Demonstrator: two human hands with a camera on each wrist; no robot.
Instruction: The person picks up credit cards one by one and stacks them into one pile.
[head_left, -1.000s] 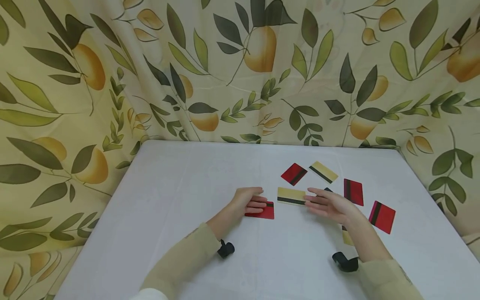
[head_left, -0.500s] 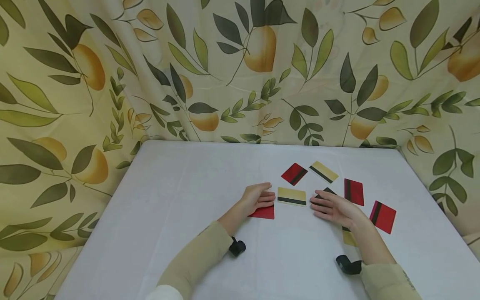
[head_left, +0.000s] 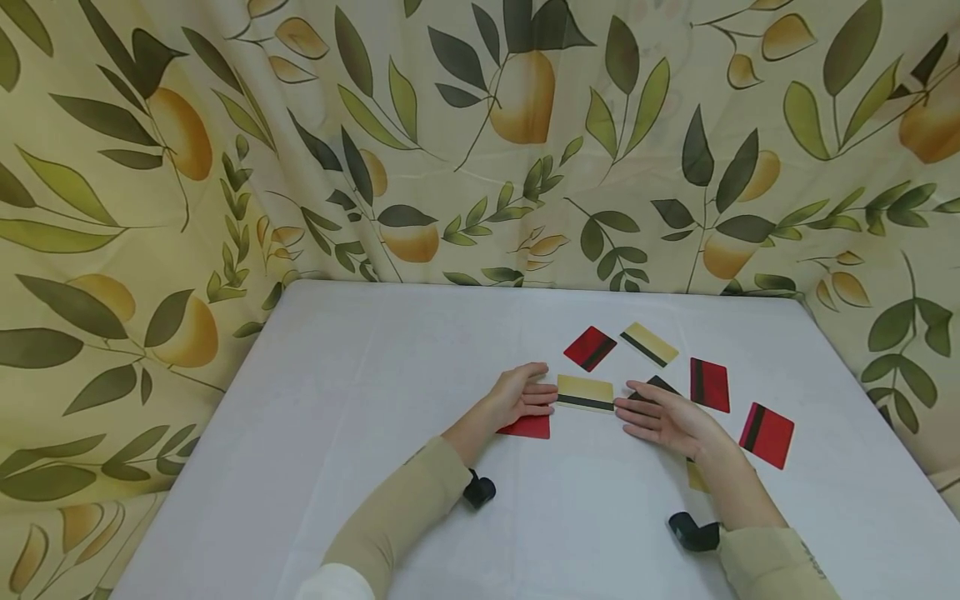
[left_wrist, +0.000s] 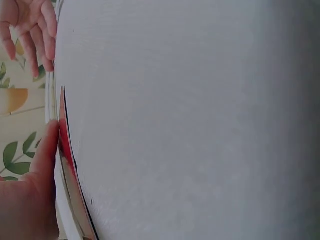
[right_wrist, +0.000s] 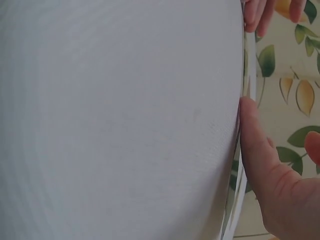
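A gold card [head_left: 585,387] with a dark stripe lies flat between the two hands. My left hand [head_left: 519,398] has straight fingers, their tips at or touching its left edge. Below that hand, a red card [head_left: 534,428] shows only in part. On the other side my right hand [head_left: 671,421] holds its fingers straight, tips close to the gold card's right edge. A dark card [head_left: 654,384] sits partly hidden behind the right hand. In the left wrist view a red card [left_wrist: 65,137] appears edge-on beside the left hand [left_wrist: 37,185]. The right wrist view shows the right hand [right_wrist: 275,175] low at the table surface.
Farther back lie a red card [head_left: 590,348] and another gold card [head_left: 649,344]. Two red cards rest at right, a nearer one [head_left: 767,435] and a farther one [head_left: 709,384]. One gold card [head_left: 697,478] is partly covered by the right forearm. Patterned curtains [head_left: 465,192] border the white table [head_left: 360,358].
My left hand has moved right and slightly away, from over the red card to the gold card's left edge. The right hand shifted slightly right, then back toward the gold card.
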